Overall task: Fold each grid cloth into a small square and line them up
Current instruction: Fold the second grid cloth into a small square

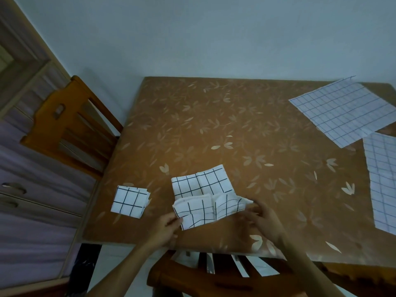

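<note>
Cloth (200,209) half-folded on table (214,125) | left grip (165,229) pinches it | right grip (263,219) pinches it

The left hand (166,229) and right hand (264,219) are bare, as are both slim forearms (120,269)

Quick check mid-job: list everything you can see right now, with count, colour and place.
folded cloth: 1, white with black grid, near left of the table, a small square
half-folded cloth: 1, white with black grid, near middle of the table
far flat cloth: 1, white with fine bluish grid, far right of the table
near flat cloth: 1, same colours, right edge, partly out of frame
table: 1, brown with leaf pattern, centre
side chair: 1, orange-brown wood, left of the table
near chair: 1, orange-brown wood, at the near edge
drawer cabinet: 1, pale purple, far left
left hand: pinches the half-folded cloth's near left corner
right hand: grips its right end
</note>
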`<action>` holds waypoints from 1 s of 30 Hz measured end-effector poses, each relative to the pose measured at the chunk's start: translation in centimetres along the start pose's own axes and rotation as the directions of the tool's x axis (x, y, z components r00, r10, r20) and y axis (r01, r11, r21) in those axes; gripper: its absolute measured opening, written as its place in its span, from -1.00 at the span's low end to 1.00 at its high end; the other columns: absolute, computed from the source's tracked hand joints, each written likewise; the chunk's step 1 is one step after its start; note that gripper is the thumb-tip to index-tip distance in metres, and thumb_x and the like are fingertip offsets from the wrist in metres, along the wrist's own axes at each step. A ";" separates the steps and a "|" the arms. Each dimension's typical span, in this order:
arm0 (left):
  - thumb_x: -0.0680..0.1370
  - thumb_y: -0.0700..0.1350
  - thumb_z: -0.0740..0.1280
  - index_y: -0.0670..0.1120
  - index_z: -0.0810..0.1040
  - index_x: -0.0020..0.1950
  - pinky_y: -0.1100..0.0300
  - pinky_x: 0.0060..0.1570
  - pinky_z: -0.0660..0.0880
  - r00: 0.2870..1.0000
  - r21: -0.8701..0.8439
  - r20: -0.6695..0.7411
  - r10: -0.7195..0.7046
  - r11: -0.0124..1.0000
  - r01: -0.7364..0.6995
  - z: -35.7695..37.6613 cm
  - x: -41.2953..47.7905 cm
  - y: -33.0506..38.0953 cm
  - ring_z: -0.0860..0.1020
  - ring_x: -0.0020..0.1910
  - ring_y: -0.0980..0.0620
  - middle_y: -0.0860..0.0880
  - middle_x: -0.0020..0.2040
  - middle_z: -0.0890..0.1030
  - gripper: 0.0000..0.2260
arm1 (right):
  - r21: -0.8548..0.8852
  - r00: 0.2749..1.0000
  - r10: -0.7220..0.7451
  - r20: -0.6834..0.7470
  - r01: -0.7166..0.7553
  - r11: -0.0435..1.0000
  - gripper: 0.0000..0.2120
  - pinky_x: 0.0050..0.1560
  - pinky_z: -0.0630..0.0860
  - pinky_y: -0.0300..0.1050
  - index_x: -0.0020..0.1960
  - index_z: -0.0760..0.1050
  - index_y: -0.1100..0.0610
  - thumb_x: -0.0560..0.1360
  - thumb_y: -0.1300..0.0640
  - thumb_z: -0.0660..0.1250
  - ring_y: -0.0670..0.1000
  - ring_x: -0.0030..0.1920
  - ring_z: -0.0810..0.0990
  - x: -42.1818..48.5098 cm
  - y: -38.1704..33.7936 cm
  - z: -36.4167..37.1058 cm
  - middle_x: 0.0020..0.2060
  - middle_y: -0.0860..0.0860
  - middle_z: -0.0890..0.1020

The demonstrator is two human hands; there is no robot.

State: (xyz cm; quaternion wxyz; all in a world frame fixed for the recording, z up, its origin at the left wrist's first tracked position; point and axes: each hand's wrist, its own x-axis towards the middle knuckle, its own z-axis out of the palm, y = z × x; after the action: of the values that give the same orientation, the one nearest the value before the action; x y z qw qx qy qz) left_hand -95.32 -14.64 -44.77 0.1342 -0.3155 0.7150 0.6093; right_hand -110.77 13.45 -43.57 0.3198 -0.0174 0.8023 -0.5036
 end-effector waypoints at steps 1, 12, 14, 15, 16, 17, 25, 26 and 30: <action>0.65 -0.13 0.27 0.10 0.53 0.06 0.22 -0.17 0.62 0.999 -0.013 0.001 -0.052 0.999 0.052 -0.3 0.1 -0.2 0.60 0.08 0.04 0.07 0.08 0.60 -0.88 | -0.093 1.000 -0.009 0.015 0.011 0.996 -0.73 -0.03 0.65 0.09 0.21 0.51 -0.01 0.53 0.12 0.42 0.02 -0.15 0.71 0.8 -0.1 0.1 -0.13 0.04 0.71; 0.63 -0.05 0.30 -0.03 0.49 0.28 0.20 -0.23 0.56 0.956 -0.042 -0.195 -0.218 0.976 0.214 -0.5 2.8 -0.3 0.62 0.06 -0.05 -0.06 0.16 0.61 -0.77 | -0.402 0.994 0.079 -0.079 -0.104 0.910 -0.71 -0.24 0.47 -0.10 -0.15 0.54 0.24 0.55 0.00 0.35 0.06 -0.25 0.57 7.7 -0.6 3.5 -0.27 0.13 0.61; 0.61 -0.06 0.34 -0.02 0.48 0.26 0.22 -0.28 0.55 0.950 0.011 -0.222 -0.220 0.974 0.228 -0.3 3.3 -0.6 0.63 0.02 -0.04 -0.05 0.11 0.60 -0.77 | -0.419 0.991 0.089 -0.100 -0.123 0.900 -0.72 -0.29 0.41 -0.12 -0.24 0.47 0.20 0.56 0.03 0.34 0.01 -0.33 0.49 8.2 -0.5 3.7 -0.36 0.07 0.53; 0.60 -0.08 0.36 -0.02 0.48 0.25 0.22 -0.28 0.56 0.947 0.037 -0.237 -0.215 0.972 0.230 -0.2 3.4 -0.9 0.62 -0.02 -0.02 -0.03 0.07 0.59 -0.77 | -0.432 0.991 0.088 -0.102 -0.124 0.893 -0.72 -0.32 0.38 -0.14 -0.27 0.45 0.15 0.55 0.04 0.34 -0.02 -0.35 0.47 8.3 -0.5 3.8 -0.39 0.03 0.50; 0.59 -0.09 0.37 -0.03 0.48 0.23 0.22 -0.25 0.57 0.945 0.062 -0.256 -0.203 0.972 0.226 -0.1 3.5 -1.2 0.61 -0.05 0.01 -0.02 0.04 0.58 -0.77 | -0.443 0.991 0.084 -0.103 -0.122 0.888 -0.74 -0.34 0.37 -0.15 -0.26 0.45 0.12 0.55 0.04 0.34 -0.05 -0.35 0.47 8.3 -0.5 3.8 -0.39 -0.01 0.50; 0.58 -0.10 0.39 -0.05 0.48 0.23 0.22 -0.20 0.58 0.942 0.100 -0.283 -0.179 0.972 0.214 0.0 3.6 -1.4 0.60 -0.06 0.05 -0.02 0.04 0.58 -0.75 | -0.452 0.992 0.079 -0.099 -0.115 0.885 -0.78 -0.32 0.38 -0.15 -0.23 0.48 0.10 0.55 0.04 0.34 -0.06 -0.33 0.49 8.4 -0.5 3.8 -0.38 -0.04 0.53; 0.54 -0.06 0.40 -0.10 0.43 0.36 0.25 -0.04 0.46 0.872 0.657 -0.413 0.262 0.749 0.087 1.6 3.0 -1.5 0.58 0.06 -0.03 -0.07 0.10 0.57 -0.58 | -0.353 0.995 -0.064 -0.080 0.032 0.935 -0.74 -0.02 0.57 -0.07 0.19 0.61 0.08 0.58 0.00 0.33 0.02 -0.09 0.64 8.2 0.8 4.1 -0.08 0.05 0.71; 0.51 -0.07 0.43 -0.11 0.43 0.38 0.13 0.00 0.51 0.859 0.777 -0.343 0.380 0.629 0.032 1.7 3.5 -2.1 0.58 0.11 -0.08 -0.11 0.17 0.56 -0.53 | -0.344 0.993 -0.082 -0.088 0.047 0.938 -0.76 -0.03 0.57 -0.08 0.18 0.61 0.07 0.58 0.01 0.33 0.00 -0.11 0.64 8.2 0.8 4.1 -0.09 0.03 0.71; 0.54 -0.14 0.35 -0.15 0.46 0.41 -0.06 0.31 0.46 0.796 0.919 0.020 0.605 0.303 -0.253 2.6 5.9 -2.8 0.42 0.41 -0.21 -0.25 0.44 0.42 -0.57 | -0.486 0.930 -0.330 -0.165 0.214 0.847 -0.81 -0.16 0.50 -0.08 0.20 0.52 0.07 0.59 0.11 0.30 0.01 -0.10 0.57 7.8 0.7 4.9 -0.07 -0.04 0.58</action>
State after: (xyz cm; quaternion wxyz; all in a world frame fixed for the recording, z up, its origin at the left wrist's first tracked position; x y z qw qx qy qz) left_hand -98.58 -13.96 -50.95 -0.0140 -0.0868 0.9921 0.0899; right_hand -114.17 7.21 -49.39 0.1312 -0.1454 0.9206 -0.3379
